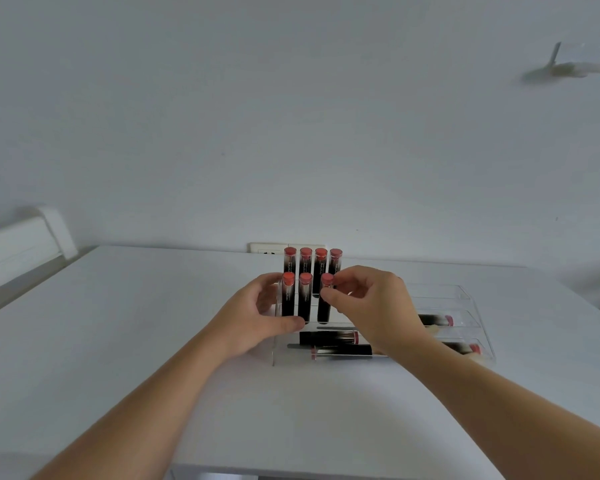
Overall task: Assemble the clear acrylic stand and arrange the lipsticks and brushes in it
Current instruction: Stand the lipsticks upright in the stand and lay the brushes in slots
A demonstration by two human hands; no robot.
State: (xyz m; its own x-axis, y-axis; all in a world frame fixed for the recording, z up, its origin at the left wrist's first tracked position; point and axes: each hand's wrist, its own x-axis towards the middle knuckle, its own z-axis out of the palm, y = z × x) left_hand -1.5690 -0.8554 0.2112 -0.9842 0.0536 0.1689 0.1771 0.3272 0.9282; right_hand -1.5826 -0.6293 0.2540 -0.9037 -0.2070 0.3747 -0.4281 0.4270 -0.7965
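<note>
A clear acrylic stand (465,299) with stepped tiers sits on the white table (118,323). Several black lipsticks with red caps stand upright in it: a back row (313,259) and a lower row (297,296). My right hand (371,306) pinches the upper part of the third lipstick (325,299) of that lower row. My left hand (257,317) holds the stand's left end, thumb at the front, fingers behind. More lipsticks lie flat on the lowest tiers (329,338) and at the right (435,320).
A white wall rises straight behind the table, with a socket plate (267,249) behind the lipsticks. A white radiator or ledge (21,247) is at the left. The table's near edge (291,469) runs along the bottom of the view.
</note>
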